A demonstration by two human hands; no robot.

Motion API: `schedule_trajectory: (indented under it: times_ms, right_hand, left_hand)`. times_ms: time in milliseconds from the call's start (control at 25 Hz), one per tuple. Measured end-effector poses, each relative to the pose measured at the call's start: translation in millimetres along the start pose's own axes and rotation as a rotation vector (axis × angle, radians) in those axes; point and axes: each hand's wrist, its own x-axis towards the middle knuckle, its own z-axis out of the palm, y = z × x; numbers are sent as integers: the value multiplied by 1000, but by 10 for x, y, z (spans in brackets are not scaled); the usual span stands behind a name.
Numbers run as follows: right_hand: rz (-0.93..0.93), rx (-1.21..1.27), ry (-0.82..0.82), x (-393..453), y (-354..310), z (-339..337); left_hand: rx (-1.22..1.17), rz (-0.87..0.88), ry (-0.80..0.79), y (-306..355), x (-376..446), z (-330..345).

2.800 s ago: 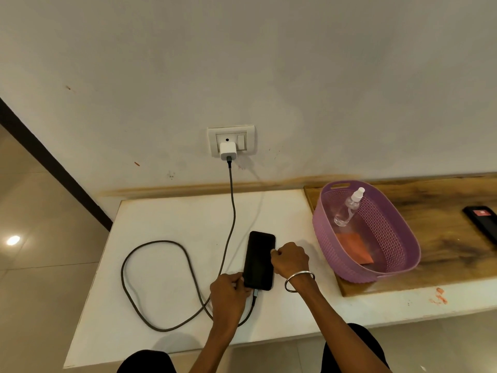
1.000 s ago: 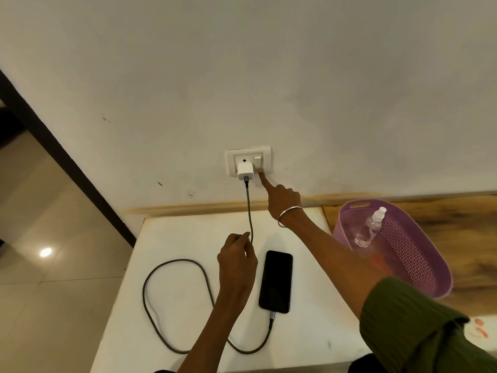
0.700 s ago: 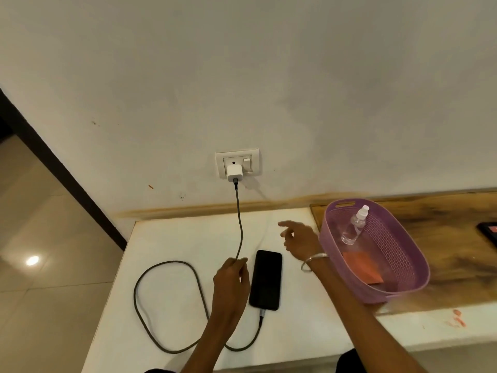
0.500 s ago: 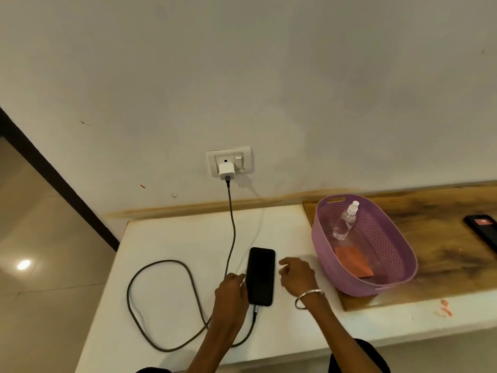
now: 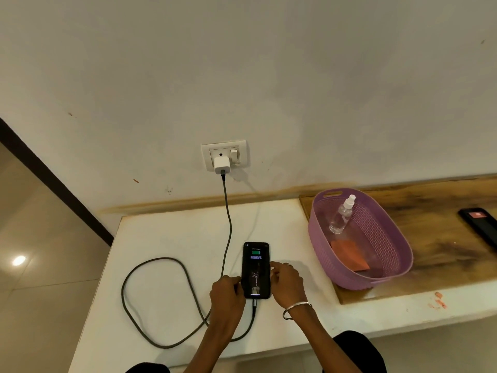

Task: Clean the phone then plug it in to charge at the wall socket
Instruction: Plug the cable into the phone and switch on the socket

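Note:
A black phone (image 5: 256,267) lies flat on the white counter (image 5: 166,235), its screen lit with a green battery icon. A grey cable (image 5: 161,305) runs from its near end in a loop up to the white charger (image 5: 222,165) plugged into the wall socket (image 5: 224,154). My left hand (image 5: 226,300) grips the phone's lower left edge with curled fingers. On the opposite side my right hand (image 5: 286,284) pinches the right edge, a metal bangle on its wrist.
A purple basket (image 5: 400,254) on a wooden board (image 5: 441,246) at the right holds a clear spray bottle (image 5: 341,214) and an orange cloth (image 5: 348,255). A second dark phone (image 5: 481,224) lies at the far right. The counter's left edge drops to the floor.
My right hand came back from the socket switch to the phone's right edge. My left hand let go of the cable and took the phone's left edge. The screen lit up.

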Motion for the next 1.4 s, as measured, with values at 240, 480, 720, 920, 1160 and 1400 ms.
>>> schedule_trajectory:
  times_ms: [240,480,720,920,1160,1400]
  right_hand:
    - [-86,2,-5,8,67,9]
    - [-109,75,16,3,94,21]
    - [-77,131,61,10,105,31]
    - [-70,137,54,23,120,38]
    - [-70,120,51,35,128,42]
    - [-74,103,51,19,117,52]
  left_hand:
    - [-9,0,-7,19,-28,25]
    - [17,6,-17,17,-21,44]
    - [36,-28,-45,30,-14,53]
    - [92,-31,-64,46,15,60]
    - [104,-44,-57,55,-3,57]
    - [114,-26,-46,88,0,42]
